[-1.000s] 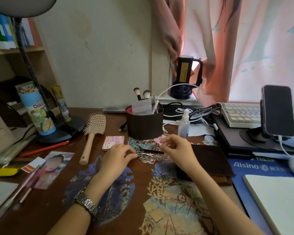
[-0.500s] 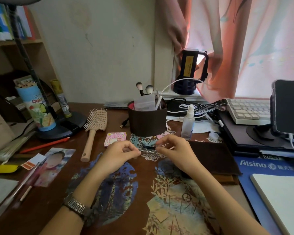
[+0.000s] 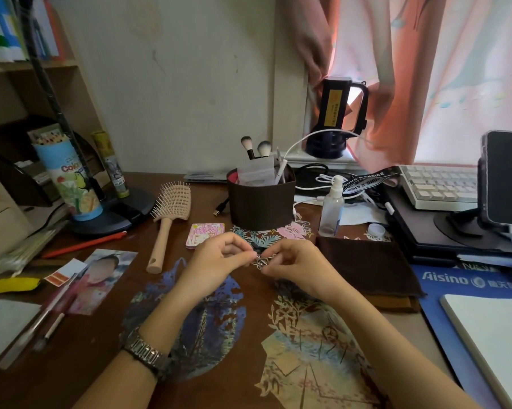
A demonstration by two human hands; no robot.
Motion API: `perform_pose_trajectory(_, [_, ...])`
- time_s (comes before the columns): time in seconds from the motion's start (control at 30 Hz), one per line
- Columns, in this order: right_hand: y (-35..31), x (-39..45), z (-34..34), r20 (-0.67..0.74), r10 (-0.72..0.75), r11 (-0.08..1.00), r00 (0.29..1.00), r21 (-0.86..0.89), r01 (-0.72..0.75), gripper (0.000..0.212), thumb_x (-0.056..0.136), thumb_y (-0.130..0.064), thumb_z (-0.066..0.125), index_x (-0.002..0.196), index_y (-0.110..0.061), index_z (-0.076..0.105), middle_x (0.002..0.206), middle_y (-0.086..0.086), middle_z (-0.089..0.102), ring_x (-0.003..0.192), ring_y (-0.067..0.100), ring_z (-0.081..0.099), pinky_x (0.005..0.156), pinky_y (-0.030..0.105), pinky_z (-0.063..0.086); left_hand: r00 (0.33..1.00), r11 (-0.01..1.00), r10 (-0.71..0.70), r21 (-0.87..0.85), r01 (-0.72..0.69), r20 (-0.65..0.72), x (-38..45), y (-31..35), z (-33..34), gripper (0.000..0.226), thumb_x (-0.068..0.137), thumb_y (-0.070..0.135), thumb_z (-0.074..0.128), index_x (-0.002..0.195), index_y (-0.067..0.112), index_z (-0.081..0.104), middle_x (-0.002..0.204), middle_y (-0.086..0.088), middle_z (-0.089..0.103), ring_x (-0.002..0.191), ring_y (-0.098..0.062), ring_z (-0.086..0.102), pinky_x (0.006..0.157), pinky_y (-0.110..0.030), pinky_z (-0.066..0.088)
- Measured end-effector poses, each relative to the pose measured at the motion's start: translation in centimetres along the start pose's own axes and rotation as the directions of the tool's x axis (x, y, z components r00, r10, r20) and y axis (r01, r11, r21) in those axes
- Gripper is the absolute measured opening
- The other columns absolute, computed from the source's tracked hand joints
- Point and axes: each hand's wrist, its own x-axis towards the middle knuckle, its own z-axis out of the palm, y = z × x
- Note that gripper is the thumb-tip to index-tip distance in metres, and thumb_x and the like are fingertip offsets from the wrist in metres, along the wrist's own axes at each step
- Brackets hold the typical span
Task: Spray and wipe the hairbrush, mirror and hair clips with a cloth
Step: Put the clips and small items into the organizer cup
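My left hand (image 3: 216, 258) and my right hand (image 3: 296, 267) meet above the middle of the desk and pinch small metal hair clips (image 3: 262, 261) between their fingertips. A beige hairbrush (image 3: 167, 216) lies bristles up to the left of my hands. A small pink compact mirror (image 3: 204, 233) lies shut just behind my left hand. A clear spray bottle (image 3: 333, 206) stands behind my right hand. A dark brown cloth (image 3: 367, 267) lies flat to the right of my right hand.
A brown holder (image 3: 260, 202) with makeup brushes stands behind my hands. A lamp base (image 3: 116, 212), a pencil tube (image 3: 69, 184) and a photo (image 3: 101, 278) are on the left. A keyboard (image 3: 443, 185), phone on a stand (image 3: 505, 178) and blue mat (image 3: 467, 287) fill the right.
Both hands have lifted off the desk and come together, now holding the hair clips between them. The view has shifted slightly.
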Motion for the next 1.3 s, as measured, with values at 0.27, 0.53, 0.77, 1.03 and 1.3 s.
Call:
perform_pose_trajectory(0.27, [-0.3, 0.1, 0.3, -0.048, 0.109, 0.960, 0.993, 0.264, -0.093, 0.022, 0.077, 0.004, 0.072, 0.089, -0.011, 0.062, 0.070, 0.003, 0.060, 0.060, 0.019, 0.067, 0.062, 0.029, 0.060, 1.000, 0.998, -0.003, -0.057, 0.004, 0.009, -0.2, -0.1, 0.4, 0.016, 0.083, 0.024, 0.071, 0.099, 0.026, 0.065, 0.089, 0.004, 0.074, 0.088, -0.007, 0.068, 0.087, -0.025, 0.051])
perform_pose_trajectory(0.53, [0.2, 0.1, -0.3, -0.090, 0.181, 0.863, 0.979, 0.492, -0.115, 0.022, 0.073, 0.001, 0.076, 0.079, -0.010, 0.058, 0.059, 0.000, 0.060, 0.058, 0.013, 0.063, 0.058, 0.024, 0.055, 0.994, 0.999, -0.036, 0.039, 0.032, 0.100, -0.6, -0.7, 1.1, 0.007, 0.080, 0.026, 0.074, 0.086, 0.023, 0.073, 0.086, 0.001, 0.073, 0.084, -0.011, 0.068, 0.080, -0.024, 0.053])
perform_pose_trajectory(0.77, [0.0, 0.0, -0.1, -0.070, 0.170, 0.846, 0.983, 0.522, -0.109, 0.021, 0.072, -0.001, 0.077, 0.077, -0.009, 0.059, 0.066, 0.009, 0.064, 0.063, 0.020, 0.063, 0.060, 0.022, 0.053, 0.998, 0.999, -0.017, 0.052, 0.015, 0.054, -0.5, -1.0, 1.6, 0.009, 0.079, 0.027, 0.075, 0.082, 0.019, 0.071, 0.077, -0.002, 0.071, 0.070, -0.009, 0.063, 0.070, -0.022, 0.050])
perform_pose_trajectory(1.03, [-0.3, -0.1, -0.1, -0.038, 0.172, 0.864, 0.984, 0.485, -0.133, 0.025, 0.074, -0.002, 0.076, 0.093, -0.008, 0.060, 0.068, 0.002, 0.067, 0.063, 0.013, 0.064, 0.063, 0.023, 0.050, 0.996, 1.000, -0.003, 0.016, 0.002, 0.091, -0.6, -0.9, 1.6, 0.003, 0.083, 0.021, 0.071, 0.085, 0.021, 0.073, 0.081, -0.001, 0.074, 0.074, -0.010, 0.067, 0.074, -0.023, 0.053])
perform_pose_trajectory(1.3, [-0.1, -0.1, -0.6, -0.107, 0.160, 0.871, 0.981, 0.483, -0.089, 0.024, 0.078, -0.020, 0.075, 0.096, -0.004, 0.068, 0.080, 0.006, 0.067, 0.076, 0.021, 0.066, 0.076, 0.036, 0.052, 0.995, 1.000, -0.002, 0.014, 0.000, 0.100, -0.6, -1.0, 1.3, 0.005, 0.083, 0.025, 0.070, 0.083, 0.021, 0.074, 0.079, 0.002, 0.073, 0.072, -0.008, 0.065, 0.073, -0.021, 0.052])
